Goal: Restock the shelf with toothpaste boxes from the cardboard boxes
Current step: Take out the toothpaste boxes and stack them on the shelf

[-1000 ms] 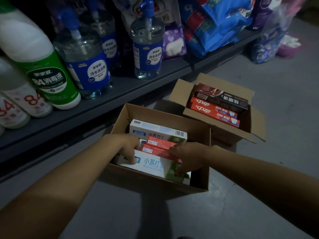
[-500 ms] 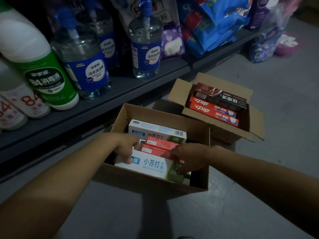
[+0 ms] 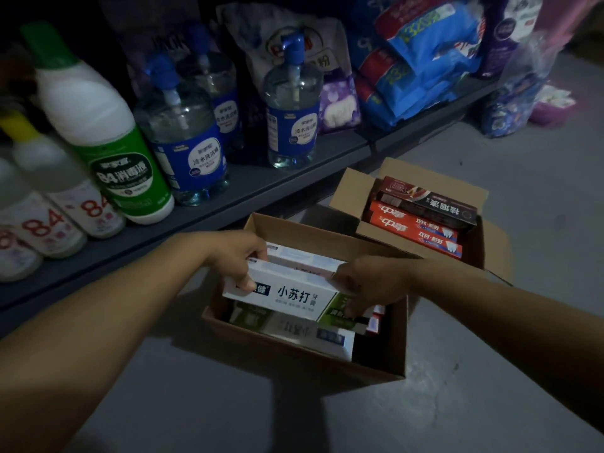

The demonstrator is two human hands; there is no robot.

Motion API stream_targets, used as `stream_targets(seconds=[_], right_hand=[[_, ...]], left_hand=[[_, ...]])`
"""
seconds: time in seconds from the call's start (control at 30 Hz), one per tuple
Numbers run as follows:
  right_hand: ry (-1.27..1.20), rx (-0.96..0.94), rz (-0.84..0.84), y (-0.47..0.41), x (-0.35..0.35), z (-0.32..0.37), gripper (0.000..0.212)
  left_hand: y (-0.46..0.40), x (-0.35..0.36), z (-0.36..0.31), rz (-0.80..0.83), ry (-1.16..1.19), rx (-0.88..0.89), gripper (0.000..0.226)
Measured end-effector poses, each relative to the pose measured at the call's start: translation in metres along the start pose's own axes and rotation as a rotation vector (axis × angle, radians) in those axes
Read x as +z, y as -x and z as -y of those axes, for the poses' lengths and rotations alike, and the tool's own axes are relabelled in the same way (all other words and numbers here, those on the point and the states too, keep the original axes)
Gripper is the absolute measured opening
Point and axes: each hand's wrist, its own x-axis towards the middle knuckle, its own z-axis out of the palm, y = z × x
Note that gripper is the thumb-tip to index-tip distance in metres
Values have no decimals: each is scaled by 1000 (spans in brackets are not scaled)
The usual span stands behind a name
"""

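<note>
Dim concrete floor below the shelf: your left hand and right hand each curl round one end of the white toothpaste box, held just above the near cardboard box. Likely light, stiff-edged but crushable, so grip the short ends, not the broad faces. More cartons wait in the far cardboard box.
</note>
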Motion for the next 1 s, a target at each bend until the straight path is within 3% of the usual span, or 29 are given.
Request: stream_targets(seconds=[0.2,0.6,0.83,1.0], right_hand=[[103,-17,-139,40,-87,31,31],[373,-128,-466,121,-218,128,33],[475,-279,-644,152,-290,215,36],[465,-341,-725,142,-327,271,40]], left_hand=[[46,-67,-11,-147,-67,32,38],[202,-181,-19,-491,-186,38,45],[313,-232,-6,-692,-159,-38,43],[371,-245,38,-851,1,-130,43]])
